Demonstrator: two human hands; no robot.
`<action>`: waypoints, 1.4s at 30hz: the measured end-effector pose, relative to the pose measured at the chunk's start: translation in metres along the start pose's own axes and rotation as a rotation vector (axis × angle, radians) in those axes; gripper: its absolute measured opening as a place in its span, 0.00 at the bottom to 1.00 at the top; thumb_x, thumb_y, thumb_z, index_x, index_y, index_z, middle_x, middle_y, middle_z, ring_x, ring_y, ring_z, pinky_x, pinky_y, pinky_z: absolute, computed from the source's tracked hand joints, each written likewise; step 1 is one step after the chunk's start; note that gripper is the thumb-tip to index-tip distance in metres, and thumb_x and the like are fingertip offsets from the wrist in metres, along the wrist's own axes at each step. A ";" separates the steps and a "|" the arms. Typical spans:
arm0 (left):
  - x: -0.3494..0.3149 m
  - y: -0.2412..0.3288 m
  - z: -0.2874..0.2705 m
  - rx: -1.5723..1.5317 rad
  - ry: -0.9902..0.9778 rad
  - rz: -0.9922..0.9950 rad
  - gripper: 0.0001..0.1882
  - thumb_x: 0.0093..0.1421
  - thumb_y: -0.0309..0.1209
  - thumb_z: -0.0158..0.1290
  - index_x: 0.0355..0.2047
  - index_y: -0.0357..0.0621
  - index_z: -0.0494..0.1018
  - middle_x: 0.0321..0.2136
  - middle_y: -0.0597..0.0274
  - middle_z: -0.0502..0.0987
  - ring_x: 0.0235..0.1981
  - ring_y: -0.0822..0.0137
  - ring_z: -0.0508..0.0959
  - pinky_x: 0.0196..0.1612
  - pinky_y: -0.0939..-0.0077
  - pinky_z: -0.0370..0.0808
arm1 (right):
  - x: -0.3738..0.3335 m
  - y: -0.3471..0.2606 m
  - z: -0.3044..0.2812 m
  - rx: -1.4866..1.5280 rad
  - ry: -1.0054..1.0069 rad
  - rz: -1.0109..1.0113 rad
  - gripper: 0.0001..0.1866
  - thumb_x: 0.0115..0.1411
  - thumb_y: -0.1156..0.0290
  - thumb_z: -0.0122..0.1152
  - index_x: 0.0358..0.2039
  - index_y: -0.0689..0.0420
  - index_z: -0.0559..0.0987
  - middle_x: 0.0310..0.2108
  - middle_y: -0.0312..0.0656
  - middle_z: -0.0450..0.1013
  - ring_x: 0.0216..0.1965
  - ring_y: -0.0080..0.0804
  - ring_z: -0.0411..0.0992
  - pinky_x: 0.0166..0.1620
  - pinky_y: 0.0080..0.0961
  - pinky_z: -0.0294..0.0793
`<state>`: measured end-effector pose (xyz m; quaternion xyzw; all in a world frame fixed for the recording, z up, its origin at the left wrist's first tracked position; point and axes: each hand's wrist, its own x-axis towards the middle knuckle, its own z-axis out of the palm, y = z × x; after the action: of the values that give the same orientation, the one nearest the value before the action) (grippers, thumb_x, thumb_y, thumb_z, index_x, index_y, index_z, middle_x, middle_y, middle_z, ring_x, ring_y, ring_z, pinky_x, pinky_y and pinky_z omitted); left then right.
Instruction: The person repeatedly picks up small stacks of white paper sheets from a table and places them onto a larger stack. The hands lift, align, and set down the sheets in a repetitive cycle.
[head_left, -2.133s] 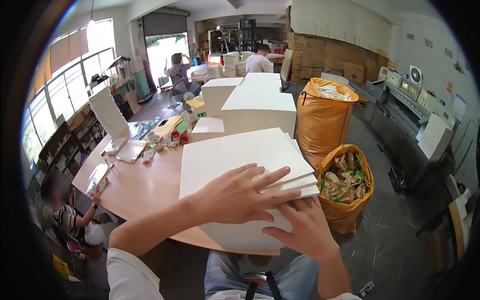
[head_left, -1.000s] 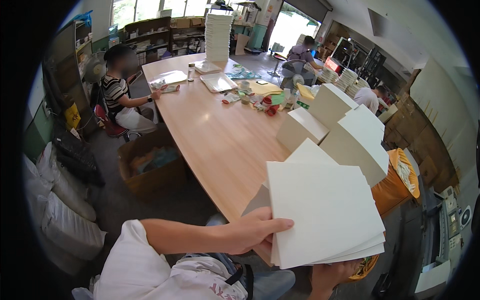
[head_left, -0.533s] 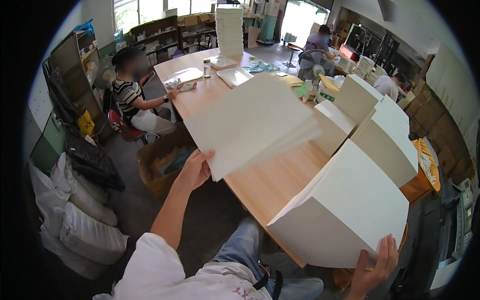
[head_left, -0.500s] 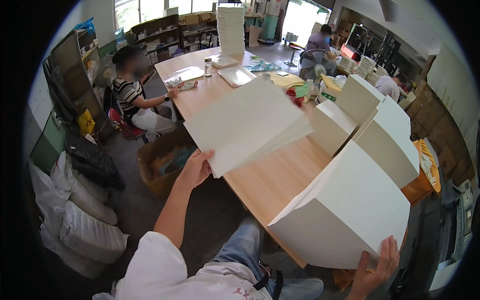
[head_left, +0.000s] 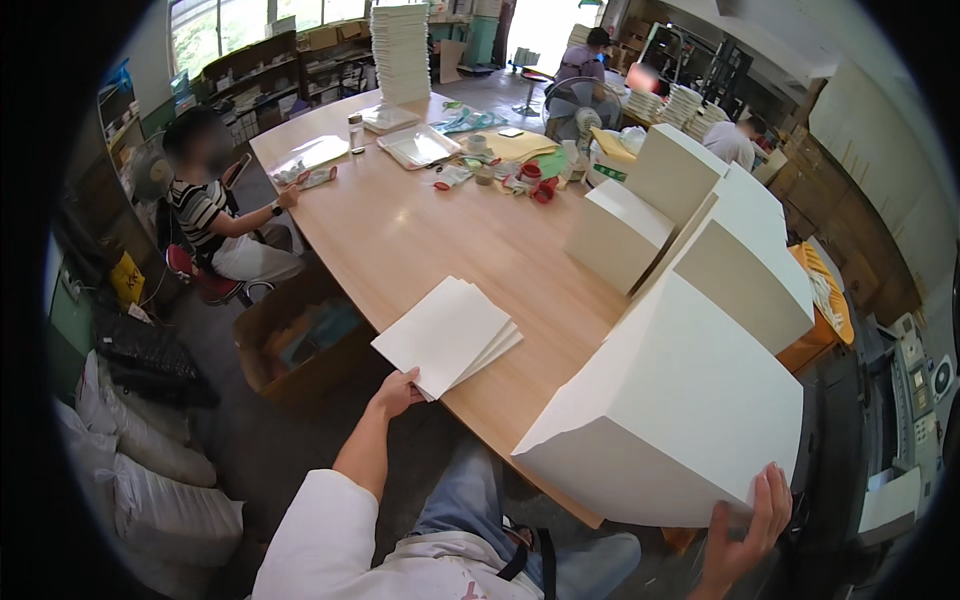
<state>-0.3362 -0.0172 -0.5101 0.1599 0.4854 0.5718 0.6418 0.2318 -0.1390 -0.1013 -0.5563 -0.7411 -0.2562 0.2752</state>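
My left hand (head_left: 396, 392) grips the near corner of a thin bundle of white sheets (head_left: 448, 334) that lies on the edge of the long wooden table (head_left: 420, 225). My right hand (head_left: 748, 525) presses its fingers against the lower right corner of a tall white paper stack (head_left: 680, 412) at the table's near end. Two more tall white stacks (head_left: 750, 265) (head_left: 640, 215) stand behind it.
A seated person in a striped shirt (head_left: 215, 215) works at the table's left side. An open cardboard box (head_left: 300, 335) sits on the floor by the table. White sacks (head_left: 150, 470) lie at lower left. Small items and trays (head_left: 420, 145) clutter the far end, with another person (head_left: 590, 55) beyond.
The bundle of sheets in my left hand came down from mid-air onto the table edge. My right hand stayed at the big stack's lower corner.
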 end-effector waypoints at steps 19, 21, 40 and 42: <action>-0.263 0.235 0.483 1.098 -0.990 1.431 0.10 0.72 0.34 0.62 0.50 0.44 0.81 0.36 0.60 0.84 0.41 0.60 0.85 0.44 0.62 0.80 | -0.021 0.014 0.043 1.327 0.649 0.881 0.06 0.73 0.70 0.64 0.41 0.56 0.75 0.43 0.35 0.75 0.40 0.21 0.72 0.46 0.23 0.73; -0.266 0.209 0.511 1.317 -1.066 1.232 0.11 0.73 0.37 0.61 0.48 0.45 0.81 0.32 0.61 0.84 0.40 0.54 0.85 0.44 0.55 0.80 | -0.027 0.021 0.036 1.195 0.541 0.861 0.09 0.74 0.67 0.65 0.39 0.56 0.75 0.40 0.32 0.74 0.37 0.17 0.68 0.42 0.18 0.68; -0.247 0.176 0.509 1.021 -1.139 1.064 0.09 0.65 0.22 0.64 0.46 0.42 0.83 0.52 0.55 0.84 0.53 0.55 0.85 0.55 0.63 0.81 | 0.066 0.001 -0.038 1.463 0.434 0.904 0.25 0.76 0.65 0.67 0.22 0.53 0.67 0.19 0.26 0.65 0.21 0.14 0.64 0.23 0.20 0.57; -0.248 0.178 0.507 1.036 -1.131 1.025 0.10 0.65 0.25 0.67 0.47 0.43 0.83 0.54 0.55 0.83 0.55 0.54 0.85 0.58 0.62 0.80 | 0.063 0.009 -0.033 1.055 0.324 0.690 0.24 0.76 0.66 0.66 0.22 0.52 0.67 0.18 0.26 0.64 0.20 0.14 0.66 0.22 0.17 0.62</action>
<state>0.0003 -0.0078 -0.0238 0.8781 0.1645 0.3342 0.3003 0.2300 -0.1158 -0.0334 -0.5070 -0.4952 0.1645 0.6861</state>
